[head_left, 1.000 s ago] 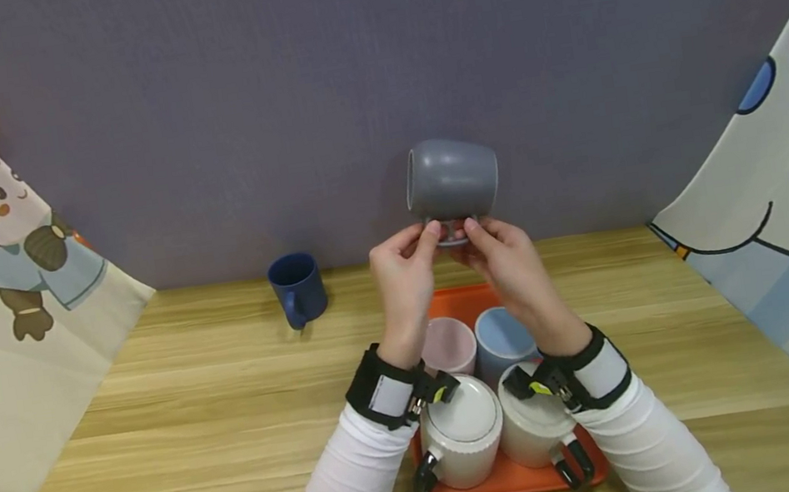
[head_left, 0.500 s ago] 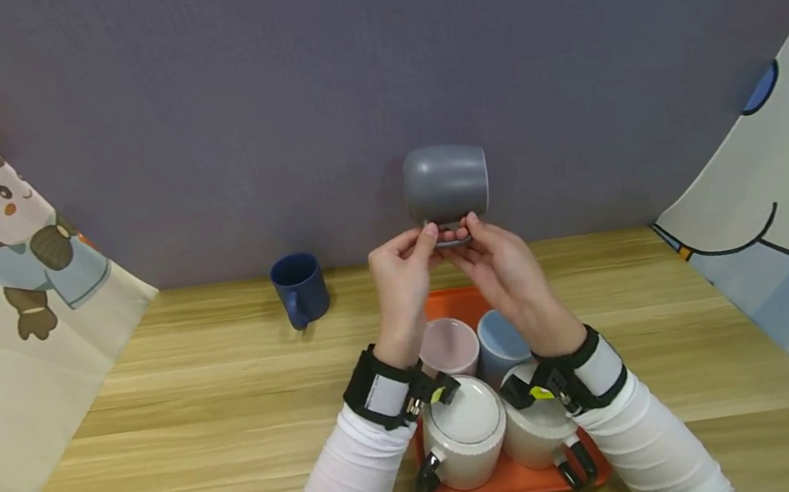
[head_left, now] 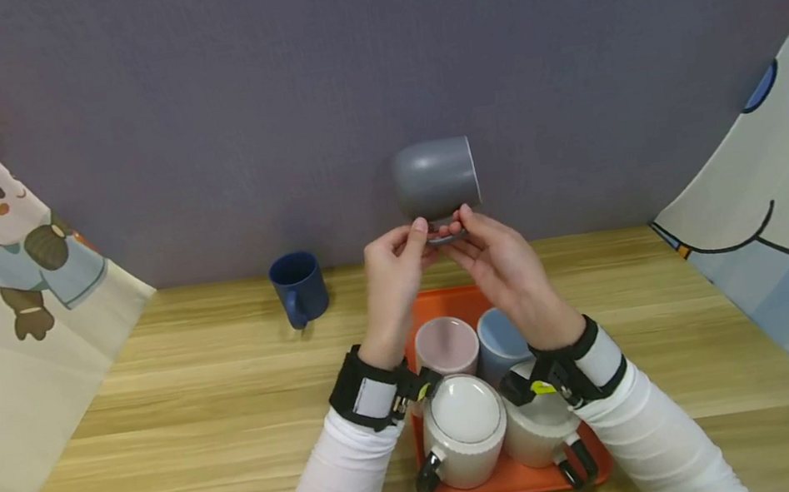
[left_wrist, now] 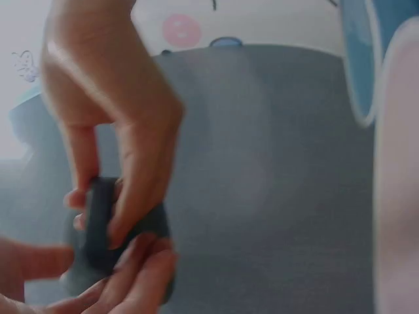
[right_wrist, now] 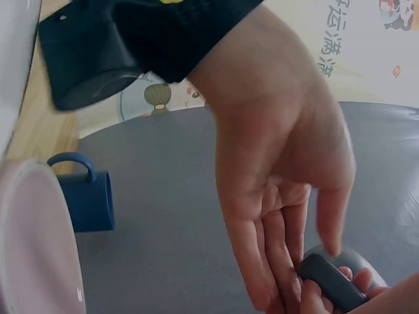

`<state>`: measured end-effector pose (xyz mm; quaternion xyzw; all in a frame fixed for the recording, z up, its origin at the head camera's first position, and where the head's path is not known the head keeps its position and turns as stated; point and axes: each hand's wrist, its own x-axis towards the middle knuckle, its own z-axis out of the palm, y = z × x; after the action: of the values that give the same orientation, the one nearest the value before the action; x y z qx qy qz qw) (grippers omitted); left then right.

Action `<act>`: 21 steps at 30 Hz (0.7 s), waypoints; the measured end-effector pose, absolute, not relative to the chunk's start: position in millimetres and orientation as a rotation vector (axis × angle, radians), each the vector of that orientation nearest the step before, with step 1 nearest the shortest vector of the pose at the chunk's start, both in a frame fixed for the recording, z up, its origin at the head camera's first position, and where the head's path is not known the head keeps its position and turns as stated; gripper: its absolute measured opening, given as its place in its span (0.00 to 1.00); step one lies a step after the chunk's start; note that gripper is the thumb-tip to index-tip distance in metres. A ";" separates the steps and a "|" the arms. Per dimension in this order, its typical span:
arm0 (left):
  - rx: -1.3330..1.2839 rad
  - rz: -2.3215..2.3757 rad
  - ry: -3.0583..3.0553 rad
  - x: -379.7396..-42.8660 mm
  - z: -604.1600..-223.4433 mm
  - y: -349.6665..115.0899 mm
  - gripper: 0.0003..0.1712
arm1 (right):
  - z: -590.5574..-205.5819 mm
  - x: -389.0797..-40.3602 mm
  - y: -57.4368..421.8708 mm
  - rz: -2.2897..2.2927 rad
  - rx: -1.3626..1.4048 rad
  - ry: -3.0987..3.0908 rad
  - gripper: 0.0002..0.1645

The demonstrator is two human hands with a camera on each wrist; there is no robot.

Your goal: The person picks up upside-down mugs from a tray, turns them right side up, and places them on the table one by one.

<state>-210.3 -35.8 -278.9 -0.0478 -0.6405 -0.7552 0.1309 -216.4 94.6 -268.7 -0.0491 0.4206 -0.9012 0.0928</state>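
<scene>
A matte grey mug [head_left: 434, 180] is held on its side above the far edge of the table, its rim facing right and its handle [head_left: 448, 238] hanging down. My left hand [head_left: 395, 279] pinches the handle between thumb and fingers from the left. From the right, my right hand [head_left: 513, 280] grips the same handle, thumb up by the mug's wall and fingers beneath. Seen from the left wrist, the dark handle [left_wrist: 98, 226] lies between the fingers of both hands. In the right wrist view, the mug's body is mostly hidden behind the handle and fingers.
Below my wrists, an orange tray [head_left: 448, 301] carries a pink mug [head_left: 446, 344], a blue mug [head_left: 502, 340] and two white mugs [head_left: 467, 412] with black handles. A navy mug [head_left: 298, 289] stands left on the wooden table [head_left: 225, 438]. A grey backdrop [head_left: 368, 56] rises behind.
The grey mug has turned about its handle, so its rim swung from facing left to facing right. It has shifted slightly left with both hands.
</scene>
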 end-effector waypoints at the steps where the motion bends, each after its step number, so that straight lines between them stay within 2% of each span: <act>1: -0.146 -2.141 -1.927 -209.4 -277.4 -38.8 0.17 | -267.8 -216.5 94.1 -2.668 -0.151 1.269 0.09; 9: -0.219 -1.525 -2.248 -201.9 -277.7 -62.8 0.14 | -261.3 -219.4 85.0 -2.616 -0.143 1.413 0.11; 21: -0.241 -1.018 -2.200 -206.7 -319.1 -88.8 0.12 | -259.8 -227.3 64.8 -2.525 -0.014 1.411 0.08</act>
<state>-206.7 -88.8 -319.1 -0.0928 -0.8475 -0.3920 0.3455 -227.3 64.8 -259.8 -0.0049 0.4840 -0.8662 0.1240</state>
